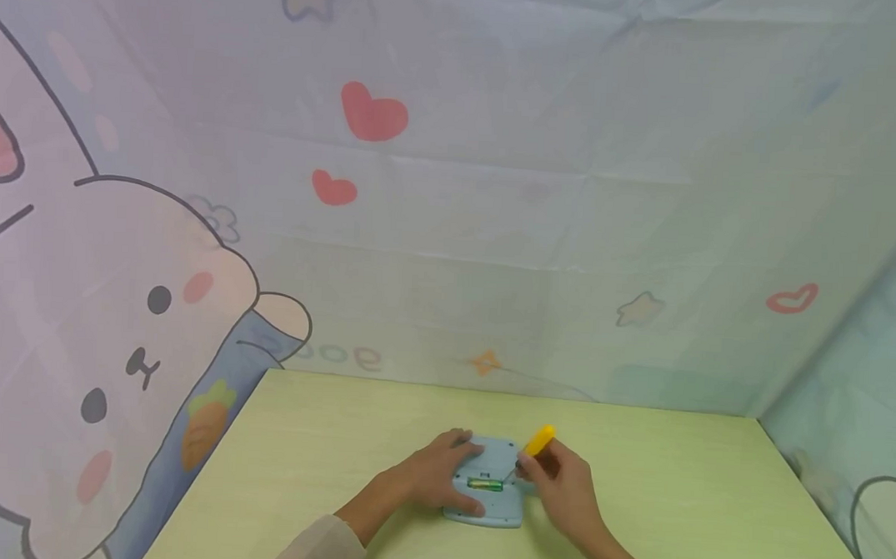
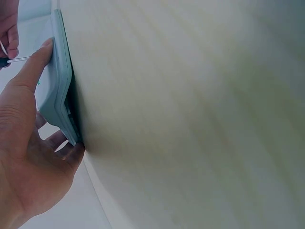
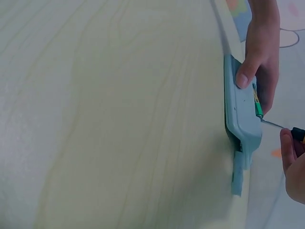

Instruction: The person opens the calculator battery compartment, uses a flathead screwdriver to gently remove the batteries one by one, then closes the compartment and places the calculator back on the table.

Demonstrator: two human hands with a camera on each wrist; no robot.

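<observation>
A light blue calculator [image 1: 500, 510] lies back side up on the table, its battery slot uncovered. Inside the slot sits a green battery [image 1: 485, 485]. My left hand [image 1: 434, 474] grips the calculator by its left side, thumb on the near part and fingers along the far part; in the left wrist view those fingers [image 2: 71, 155] curl at its edge. My right hand [image 1: 565, 490] pinches a screwdriver with a yellow handle [image 1: 540, 440]. The thin metal shaft [image 3: 272, 124] slants down to the battery's right end.
A small light blue piece [image 3: 237, 174] lies beside the calculator on the right hand's side. The pale wood-grain table [image 1: 672, 481] reaches back to a printed cloth [image 1: 494, 256] with hearts, stars and a rabbit, which also hangs at the sides.
</observation>
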